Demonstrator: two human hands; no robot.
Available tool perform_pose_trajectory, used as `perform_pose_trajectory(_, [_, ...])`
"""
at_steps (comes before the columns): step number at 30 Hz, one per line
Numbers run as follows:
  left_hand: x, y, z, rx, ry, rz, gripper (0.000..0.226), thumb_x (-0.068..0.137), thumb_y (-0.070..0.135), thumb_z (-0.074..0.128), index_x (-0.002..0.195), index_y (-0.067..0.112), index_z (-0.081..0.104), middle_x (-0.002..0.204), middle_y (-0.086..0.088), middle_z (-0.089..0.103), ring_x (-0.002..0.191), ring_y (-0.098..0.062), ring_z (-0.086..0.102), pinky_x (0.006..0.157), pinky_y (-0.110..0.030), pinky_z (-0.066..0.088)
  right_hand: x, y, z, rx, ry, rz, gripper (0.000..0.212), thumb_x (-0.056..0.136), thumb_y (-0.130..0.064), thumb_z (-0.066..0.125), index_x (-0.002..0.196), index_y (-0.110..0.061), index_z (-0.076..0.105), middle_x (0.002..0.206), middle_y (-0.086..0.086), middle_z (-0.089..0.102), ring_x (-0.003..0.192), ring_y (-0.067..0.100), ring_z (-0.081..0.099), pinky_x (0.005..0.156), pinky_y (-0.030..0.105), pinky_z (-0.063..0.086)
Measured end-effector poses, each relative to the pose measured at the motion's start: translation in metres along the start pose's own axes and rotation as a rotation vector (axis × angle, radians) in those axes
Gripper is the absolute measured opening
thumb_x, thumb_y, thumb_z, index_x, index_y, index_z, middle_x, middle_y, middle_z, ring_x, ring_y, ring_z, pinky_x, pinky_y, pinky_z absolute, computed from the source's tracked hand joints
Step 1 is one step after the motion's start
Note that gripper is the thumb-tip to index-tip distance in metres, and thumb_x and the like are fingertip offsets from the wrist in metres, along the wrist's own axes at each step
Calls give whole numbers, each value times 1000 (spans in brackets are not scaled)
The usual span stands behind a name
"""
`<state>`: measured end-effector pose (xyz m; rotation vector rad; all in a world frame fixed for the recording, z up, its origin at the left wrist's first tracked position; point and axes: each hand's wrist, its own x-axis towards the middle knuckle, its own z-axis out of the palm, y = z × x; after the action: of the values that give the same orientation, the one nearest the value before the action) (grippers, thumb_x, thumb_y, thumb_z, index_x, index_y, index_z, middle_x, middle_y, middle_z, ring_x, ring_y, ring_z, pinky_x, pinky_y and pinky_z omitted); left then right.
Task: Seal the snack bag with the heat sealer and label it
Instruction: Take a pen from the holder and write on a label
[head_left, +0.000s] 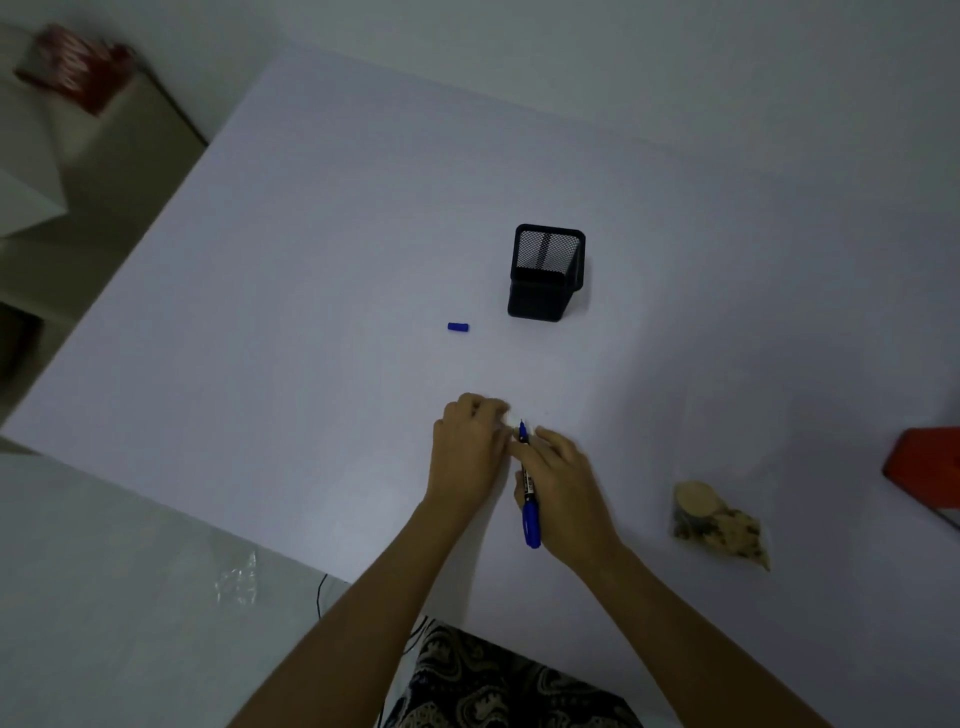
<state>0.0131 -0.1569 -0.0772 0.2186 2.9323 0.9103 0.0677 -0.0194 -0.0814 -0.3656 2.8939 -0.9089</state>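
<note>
Your right hand (558, 478) has its grip closed round the blue marker (529, 493), uncapped, tip pointing away from you. Your left hand (470, 441), touching the right at the fingertips, pins something small and white (514, 415) just ahead of the marker tip; it looks like the label, though it is blurred, and I cannot tell whether those fingers pinch it or only press it flat.

The risk lies at that tip: if the left hand eases off, the label could slide under the stroke and the ink would smear or land on the table (311, 260). The marker cap (457, 327) lies well beyond your grip, so the tip may dry or stray.

The snack bag (719, 522) lies well to the right of your grip, with pale biscuit-like pieces inside; whether it is sealed I cannot tell. The black mesh pen holder (548, 273), far ahead of the grip, appears empty
</note>
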Motion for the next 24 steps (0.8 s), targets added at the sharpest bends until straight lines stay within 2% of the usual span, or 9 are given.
perform_pose_trajectory(3, [5,7,-4,-215,-78,-102,5,90,11,59,94,11,63,89,-4,66,80,-16,59,73,-28,49,-1,2,2,11,4,13,52,69,4,78,118,-6,61,112,14,67,109,35,61,86,48,56])
perform_pose_trajectory(5, [7,12,-6,-329,-102,-142,5,91,9,58,89,10,62,84,-2,66,77,-14,60,69,-19,47,-1,0,2,104,11,71,48,75,4,73,120,-8,61,113,13,65,109,34,60,87,46,55])
perform_pose_trajectory(9, [6,17,-10,-332,25,-121,5,91,10,59,90,12,64,85,0,66,77,-11,59,70,-15,45,12,-15,-14,317,200,290,28,88,-4,60,114,-14,61,94,4,60,88,16,57,81,28,52])
perform_pose_trajectory(11, [3,22,-11,-262,98,-51,5,91,10,60,91,11,65,85,-2,67,78,-13,58,72,-22,49,24,-27,-26,490,279,406,13,92,-10,58,105,-13,59,87,-1,61,78,5,58,74,16,49])
perform_pose_trajectory(13, [-1,26,-11,-184,143,38,4,89,9,62,90,9,66,83,-6,68,75,-18,60,70,-32,52,36,-36,-34,718,306,519,6,93,-14,59,97,-12,57,83,-4,62,70,-2,58,66,12,48])
perform_pose_trajectory(15, [-5,27,-12,-135,165,73,8,87,9,64,94,8,67,85,-7,70,76,-20,62,70,-37,54,46,-39,-36,832,323,602,7,90,-14,61,95,-13,56,80,-5,62,65,-4,58,63,14,49])
perform_pose_trajectory(19, [-8,25,-19,-189,195,24,21,86,12,64,106,10,67,97,-6,72,87,-22,64,81,-33,50,59,-41,-38,870,284,612,12,86,-11,64,94,-12,55,79,-5,62,67,-4,61,63,17,51])
perform_pose_trajectory(22, [-10,23,-23,-305,176,-42,27,87,7,52,109,12,66,102,-6,71,91,-19,63,84,-20,45,64,-35,-38,841,225,594,15,83,-13,69,91,-12,56,89,7,66,83,21,67,75,34,58])
perform_pose_trajectory(24, [-12,19,-26,-442,154,-58,34,87,2,47,111,22,61,105,-8,69,86,-15,62,81,-9,42,66,-31,-39,784,189,552,14,83,-10,69,89,-11,57,88,8,65,83,27,66,74,38,58])
